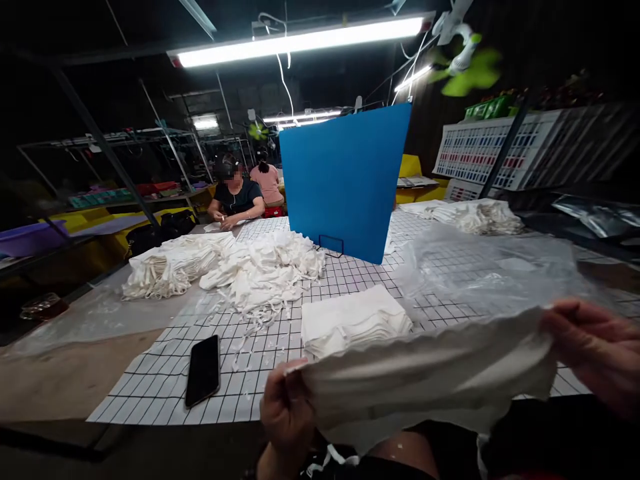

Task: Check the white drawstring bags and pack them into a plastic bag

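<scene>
A white piece of fabric (425, 373) is stretched between my two hands, over the table's front edge and my lap. My left hand (287, 407) pinches its left end with fingers closed. At the other end, my right hand (590, 347) grips the upper corner, slightly blurred. Thin strips dangle from the fabric's lower edge. Just beyond it lies a neat stack of folded white fabric (355, 317). Farther left, a loose heap of white fabric pieces (270, 267) spreads over the grid-patterned cloth (165, 383).
A black phone (203, 371) lies front left. Behind stand a layered white pile (175, 263) and an upright blue board (345, 180). Clear plastic sheeting (490, 263) and another white pile (470, 213) lie right. Two people (237, 197) sit at the back.
</scene>
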Motion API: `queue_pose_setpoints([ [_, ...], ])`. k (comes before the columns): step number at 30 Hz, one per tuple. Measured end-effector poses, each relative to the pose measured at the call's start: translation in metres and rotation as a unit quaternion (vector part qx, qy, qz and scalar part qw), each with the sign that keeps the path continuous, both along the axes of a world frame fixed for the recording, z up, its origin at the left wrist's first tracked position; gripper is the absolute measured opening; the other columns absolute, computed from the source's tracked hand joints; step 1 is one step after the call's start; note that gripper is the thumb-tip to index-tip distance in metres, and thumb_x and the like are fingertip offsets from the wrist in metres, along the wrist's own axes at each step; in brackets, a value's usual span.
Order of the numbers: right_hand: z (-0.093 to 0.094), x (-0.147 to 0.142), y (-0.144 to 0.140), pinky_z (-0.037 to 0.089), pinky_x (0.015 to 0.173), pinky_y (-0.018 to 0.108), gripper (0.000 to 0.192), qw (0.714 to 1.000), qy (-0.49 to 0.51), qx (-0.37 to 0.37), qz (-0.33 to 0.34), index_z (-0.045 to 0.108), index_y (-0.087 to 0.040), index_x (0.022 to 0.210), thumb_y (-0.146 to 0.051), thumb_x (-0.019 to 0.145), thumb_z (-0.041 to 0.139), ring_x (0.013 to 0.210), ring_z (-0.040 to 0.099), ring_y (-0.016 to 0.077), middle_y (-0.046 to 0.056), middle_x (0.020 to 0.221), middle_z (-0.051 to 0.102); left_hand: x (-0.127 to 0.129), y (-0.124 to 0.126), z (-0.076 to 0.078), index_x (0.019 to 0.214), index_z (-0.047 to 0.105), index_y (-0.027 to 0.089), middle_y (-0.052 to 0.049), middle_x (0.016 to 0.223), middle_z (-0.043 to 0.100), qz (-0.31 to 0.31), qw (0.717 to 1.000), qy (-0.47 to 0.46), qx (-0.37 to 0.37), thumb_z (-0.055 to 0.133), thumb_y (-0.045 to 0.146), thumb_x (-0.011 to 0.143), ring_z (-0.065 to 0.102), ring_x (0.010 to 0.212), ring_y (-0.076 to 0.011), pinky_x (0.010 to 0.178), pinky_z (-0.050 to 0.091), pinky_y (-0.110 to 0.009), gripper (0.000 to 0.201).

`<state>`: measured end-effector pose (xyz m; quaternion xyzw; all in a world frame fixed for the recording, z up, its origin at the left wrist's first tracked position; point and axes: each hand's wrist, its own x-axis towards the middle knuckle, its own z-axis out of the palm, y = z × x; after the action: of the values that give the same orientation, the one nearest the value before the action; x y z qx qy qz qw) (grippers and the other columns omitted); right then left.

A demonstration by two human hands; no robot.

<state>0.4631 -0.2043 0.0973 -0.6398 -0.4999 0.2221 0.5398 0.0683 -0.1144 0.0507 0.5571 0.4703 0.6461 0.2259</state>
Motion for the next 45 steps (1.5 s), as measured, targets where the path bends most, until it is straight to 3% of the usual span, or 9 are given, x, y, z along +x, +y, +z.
queue_pose_setpoints([
  [4, -0.023, -0.042, 0.002, 0.042, 0.051, 0.039, 0.02, 0.986, 0.09, -0.034, -0.139, 0.058, -0.037, 0.079, -0.056, 0.074, 0.062, 0.061, 0.053, 0.0245, 0.005, 0.072, 0.056, 0.007, -0.006, -0.043, 0.087, 0.058, 0.025, -0.008, 0.089, 0.066, -0.063, 0.987, 0.008, -0.15, 0.042, 0.056, 0.089, 0.062, 0.086, -0.0248, 0.076, 0.049, -0.036, 0.035],
  [9, -0.013, -0.057, 0.054, 0.045, 0.059, 0.033, 0.028, 0.976, 0.049, 0.028, -0.211, 0.054, -0.03, 0.093, -0.053, 0.08, 0.06, 0.07, 0.055, 0.021, 0.003, 0.083, 0.058, 0.016, 0.044, -0.026, 0.092, 0.057, 0.022, -0.007, 0.091, 0.065, -0.062, 0.987, 0.018, -0.144, 0.044, 0.052, 0.09, 0.059, 0.089, -0.0227, 0.079, 0.046, -0.032, 0.032],
  [13, -0.025, -0.05, 0.142, 0.046, 0.07, 0.03, 0.033, 0.978, -0.132, -0.002, -0.164, 0.053, -0.021, 0.1, -0.051, 0.09, 0.044, 0.084, 0.059, 0.0206, 0.007, 0.096, 0.063, 0.024, 0.122, -0.031, 0.094, 0.057, 0.021, -0.005, 0.085, 0.065, -0.087, 0.976, 0.072, -0.188, 0.043, 0.05, 0.091, 0.059, 0.081, -0.0211, 0.07, 0.045, -0.029, 0.032],
  [16, -0.063, -0.048, 0.207, 0.042, 0.062, 0.028, 0.035, 0.917, -0.332, -0.207, -0.073, 0.05, -0.018, 0.105, -0.039, 0.099, 0.022, 0.076, 0.062, 0.0193, 0.008, 0.091, 0.066, 0.028, 0.173, -0.062, 0.086, 0.057, 0.019, -0.007, 0.083, 0.066, -0.078, 0.948, 0.191, -0.241, 0.039, 0.045, 0.091, 0.06, 0.078, -0.0232, 0.069, 0.043, -0.031, 0.032],
  [21, -0.125, -0.05, 0.253, 0.04, 0.062, 0.03, 0.027, 0.862, -0.413, -0.293, -0.012, 0.052, -0.014, 0.099, -0.027, 0.098, 0.028, 0.08, 0.065, 0.0241, 0.013, 0.093, 0.068, 0.027, 0.199, -0.104, 0.083, 0.056, 0.019, -0.01, 0.08, 0.067, -0.085, 0.921, 0.267, -0.272, 0.039, 0.038, 0.091, 0.061, 0.076, -0.0262, 0.068, 0.041, -0.034, 0.027],
  [34, -0.133, -0.054, 0.264, 0.045, 0.073, 0.034, 0.026, 0.834, -0.479, -0.274, -0.021, 0.048, -0.013, 0.109, -0.028, 0.098, 0.03, 0.095, 0.061, 0.0281, 0.018, 0.107, 0.06, 0.031, 0.208, -0.109, 0.112, 0.054, 0.014, -0.013, 0.099, 0.063, -0.057, 0.882, 0.403, -0.238, 0.035, 0.037, 0.094, 0.061, 0.086, -0.0258, 0.072, 0.046, -0.036, 0.035],
  [38, -0.099, -0.052, 0.224, 0.043, 0.081, 0.03, 0.024, 0.9, -0.396, -0.18, -0.029, 0.05, -0.016, 0.108, -0.03, 0.096, 0.035, 0.102, 0.056, 0.0228, 0.013, 0.112, 0.057, 0.043, 0.203, -0.086, 0.133, 0.042, 0.011, -0.021, 0.124, 0.049, 0.019, 0.859, 0.491, -0.141, 0.042, 0.034, 0.091, 0.052, 0.111, -0.0338, 0.085, 0.046, -0.045, 0.047],
  [41, -0.082, -0.046, 0.169, 0.043, 0.067, 0.028, 0.026, 0.955, -0.216, -0.204, -0.002, 0.055, -0.019, 0.088, -0.039, 0.093, 0.039, 0.075, 0.058, 0.0176, 0.005, 0.085, 0.064, 0.075, 0.2, -0.065, 0.131, 0.048, 0.016, -0.018, 0.132, 0.047, -0.097, 0.865, 0.488, -0.066, 0.037, 0.032, 0.094, 0.044, 0.123, -0.0317, 0.099, 0.039, -0.047, 0.042],
  [45, -0.101, -0.05, 0.107, 0.039, 0.058, 0.027, 0.032, 0.934, -0.084, -0.345, 0.032, 0.059, -0.018, 0.072, -0.044, 0.086, 0.048, 0.062, 0.056, 0.0164, 0.002, 0.066, 0.063, 0.143, 0.185, -0.059, 0.133, 0.048, 0.017, -0.014, 0.144, 0.039, -0.396, 0.791, 0.463, -0.046, 0.029, 0.04, 0.097, 0.038, 0.132, -0.0251, 0.108, 0.034, -0.04, 0.047],
])
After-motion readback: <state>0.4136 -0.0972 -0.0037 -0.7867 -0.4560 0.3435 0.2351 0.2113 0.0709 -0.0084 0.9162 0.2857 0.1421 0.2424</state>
